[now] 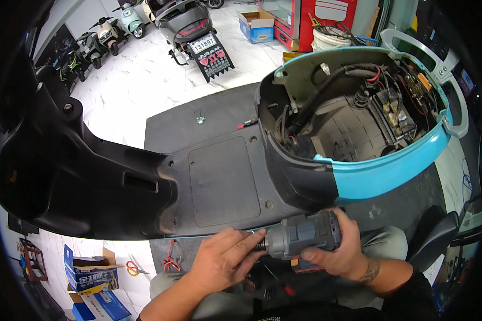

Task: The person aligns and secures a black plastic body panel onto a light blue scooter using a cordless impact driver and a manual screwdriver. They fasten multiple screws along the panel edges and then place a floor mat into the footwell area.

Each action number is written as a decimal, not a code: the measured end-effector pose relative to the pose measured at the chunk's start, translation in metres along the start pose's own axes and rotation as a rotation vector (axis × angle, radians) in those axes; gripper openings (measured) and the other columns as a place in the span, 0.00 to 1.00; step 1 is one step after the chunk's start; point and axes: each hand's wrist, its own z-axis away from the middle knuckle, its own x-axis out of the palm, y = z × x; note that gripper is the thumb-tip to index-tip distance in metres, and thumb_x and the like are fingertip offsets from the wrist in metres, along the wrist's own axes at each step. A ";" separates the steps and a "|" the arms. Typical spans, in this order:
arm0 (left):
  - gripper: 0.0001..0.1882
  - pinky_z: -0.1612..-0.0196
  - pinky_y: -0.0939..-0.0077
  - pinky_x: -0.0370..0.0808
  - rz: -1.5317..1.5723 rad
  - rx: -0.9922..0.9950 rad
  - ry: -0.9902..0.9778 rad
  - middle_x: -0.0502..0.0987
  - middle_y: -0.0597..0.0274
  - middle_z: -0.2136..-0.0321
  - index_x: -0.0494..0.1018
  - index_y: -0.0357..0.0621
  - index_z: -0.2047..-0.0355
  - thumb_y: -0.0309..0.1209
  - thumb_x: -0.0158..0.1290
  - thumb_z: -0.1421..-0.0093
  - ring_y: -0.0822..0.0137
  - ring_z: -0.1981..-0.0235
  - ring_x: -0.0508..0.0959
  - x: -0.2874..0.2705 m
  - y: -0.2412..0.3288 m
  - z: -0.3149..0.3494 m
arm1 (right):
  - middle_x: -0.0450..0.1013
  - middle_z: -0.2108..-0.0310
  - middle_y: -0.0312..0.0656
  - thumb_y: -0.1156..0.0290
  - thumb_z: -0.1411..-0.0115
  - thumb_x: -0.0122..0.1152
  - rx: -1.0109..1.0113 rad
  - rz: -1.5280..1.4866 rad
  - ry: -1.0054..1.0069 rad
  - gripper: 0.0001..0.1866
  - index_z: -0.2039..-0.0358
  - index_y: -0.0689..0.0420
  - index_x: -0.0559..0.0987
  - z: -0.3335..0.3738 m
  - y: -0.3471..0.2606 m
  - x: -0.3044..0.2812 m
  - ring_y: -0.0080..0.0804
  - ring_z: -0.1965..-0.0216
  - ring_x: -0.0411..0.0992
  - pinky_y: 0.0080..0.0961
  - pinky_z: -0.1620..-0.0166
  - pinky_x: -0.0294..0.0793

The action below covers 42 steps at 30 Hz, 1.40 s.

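My right hand (348,254) is wrapped around a dark grey cordless drill (302,235), which points to the left. The fingers of my left hand (222,259) are closed at the drill's front end, and they partly cover the bit there. Just beyond both hands lies the black footboard (225,182) of a scooter, with a rectangular panel and screw holes around it. To the right, the scooter's turquoise rear body (380,184) has its seat off. Cables and a dusty battery compartment (343,131) show inside it.
A dark mat (171,123) lies beneath the scooter, with a red-and-black tool (247,124) and a small green part (200,120) on it. Orange-handled scissors (134,267), red wires (171,262) and blue boxes (93,278) are at lower left. Parked scooters (110,35) stand behind.
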 end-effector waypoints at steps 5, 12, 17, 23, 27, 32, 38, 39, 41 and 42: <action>0.35 0.69 0.66 0.78 -0.136 -0.039 -0.073 0.78 0.60 0.69 0.78 0.39 0.39 0.41 0.73 0.44 0.59 0.69 0.80 0.004 0.002 0.001 | 0.85 0.61 0.46 0.45 0.48 0.86 0.111 -0.018 -0.031 0.41 0.50 0.67 0.77 -0.002 -0.001 0.008 0.28 0.60 0.84 0.28 0.54 0.83; 0.46 0.74 0.61 0.79 0.013 -0.399 -0.377 0.85 0.54 0.74 0.75 0.40 0.37 0.61 0.71 0.46 0.49 0.78 0.84 0.009 0.013 -0.002 | 0.85 0.59 0.46 0.50 0.52 0.89 0.078 0.178 -0.170 0.41 0.48 0.64 0.77 -0.001 0.000 0.017 0.33 0.58 0.85 0.32 0.52 0.83; 0.44 0.78 0.61 0.75 0.017 -0.168 -0.138 0.84 0.56 0.77 0.77 0.42 0.40 0.62 0.70 0.45 0.51 0.80 0.83 -0.006 0.007 0.006 | 0.84 0.52 0.43 0.63 0.56 0.92 -0.123 0.036 -0.439 0.46 0.39 0.63 0.74 -0.017 0.005 0.000 0.30 0.50 0.82 0.32 0.45 0.81; 0.42 0.78 0.60 0.75 0.006 -0.147 -0.037 0.84 0.55 0.77 0.79 0.41 0.43 0.62 0.71 0.47 0.48 0.81 0.82 -0.029 -0.001 0.005 | 0.82 0.47 0.41 0.74 0.47 0.85 0.106 -0.026 -0.508 0.35 0.40 0.64 0.78 -0.029 0.000 0.011 0.26 0.49 0.80 0.29 0.43 0.80; 0.44 0.69 0.59 0.77 0.008 -0.130 0.005 0.85 0.50 0.69 0.77 0.39 0.41 0.61 0.70 0.45 0.48 0.72 0.84 -0.034 -0.009 0.003 | 0.82 0.49 0.39 0.76 0.40 0.78 0.064 -0.076 -0.475 0.27 0.41 0.63 0.79 -0.031 -0.014 0.037 0.25 0.51 0.80 0.28 0.46 0.81; 0.41 0.30 0.45 0.63 -0.060 -0.187 0.292 0.77 0.38 0.42 0.68 0.36 0.31 0.52 0.63 0.34 0.38 0.37 0.72 -0.029 -0.033 -0.006 | 0.77 0.71 0.34 0.74 0.34 0.72 0.202 -0.201 -0.262 0.12 0.52 0.60 0.80 -0.057 -0.036 0.079 0.19 0.77 0.72 0.21 0.74 0.72; 0.46 0.21 0.45 0.51 -0.032 -0.367 0.779 0.58 0.24 0.28 0.52 0.24 0.25 0.51 0.54 0.27 0.30 0.24 0.57 -0.003 -0.094 -0.047 | 0.77 0.75 0.38 0.73 0.31 0.64 0.195 -0.121 -0.335 0.05 0.63 0.62 0.81 -0.153 -0.060 0.142 0.26 0.80 0.73 0.25 0.77 0.71; 0.47 0.21 0.45 0.50 0.014 -0.419 0.840 0.56 0.22 0.27 0.50 0.23 0.25 0.51 0.54 0.26 0.30 0.23 0.54 0.000 -0.106 -0.053 | 0.77 0.75 0.38 0.72 0.31 0.63 0.190 -0.058 -0.324 0.06 0.63 0.63 0.81 -0.168 -0.058 0.156 0.26 0.80 0.73 0.26 0.77 0.70; 0.52 0.21 0.47 0.50 0.152 -0.541 0.889 0.52 0.19 0.25 0.47 0.18 0.25 0.56 0.52 0.26 0.29 0.22 0.51 0.000 -0.134 -0.063 | 0.78 0.74 0.38 0.69 0.32 0.65 0.121 -0.028 -0.282 0.09 0.63 0.64 0.81 -0.192 -0.049 0.181 0.26 0.79 0.74 0.26 0.77 0.69; 0.52 0.21 0.48 0.50 0.220 -0.597 0.903 0.52 0.20 0.25 0.47 0.18 0.25 0.57 0.52 0.26 0.30 0.22 0.51 -0.001 -0.149 -0.066 | 0.78 0.74 0.39 0.68 0.33 0.66 0.108 0.081 -0.260 0.10 0.63 0.64 0.81 -0.205 -0.044 0.191 0.26 0.79 0.74 0.27 0.77 0.69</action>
